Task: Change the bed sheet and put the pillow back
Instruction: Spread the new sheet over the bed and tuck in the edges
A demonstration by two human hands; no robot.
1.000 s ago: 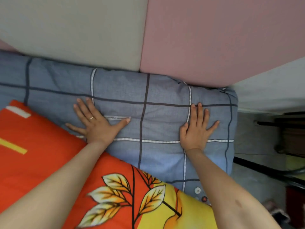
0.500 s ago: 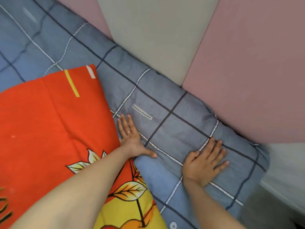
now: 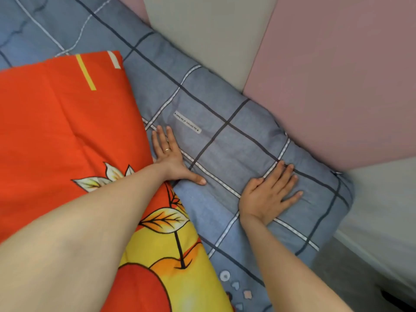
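Note:
A blue-grey checked pillow [image 3: 227, 143] lies along the padded headboard [image 3: 326, 70] at the bed's corner, on a sheet [image 3: 45, 25] of the same checked cloth. My left hand [image 3: 172, 158] presses flat on the pillow's near edge, fingers straight, a ring on one finger, thumb spread out. My right hand [image 3: 269, 194] lies flat on the pillow's right end with fingers spread. An orange and yellow quilt [image 3: 67, 131] with leaf print covers the bed to the left, touching my left hand.
The headboard has grey and pink padded panels [image 3: 202, 34]. A white wall [image 3: 382, 210] and grey floor [image 3: 337, 273] lie past the bed's right edge. Small printed shapes [image 3: 234, 284] mark the sheet near the bottom.
The view has swung left and tilted. My left hand slid toward the quilt's edge; my right hand stayed flat on the pillow's right end.

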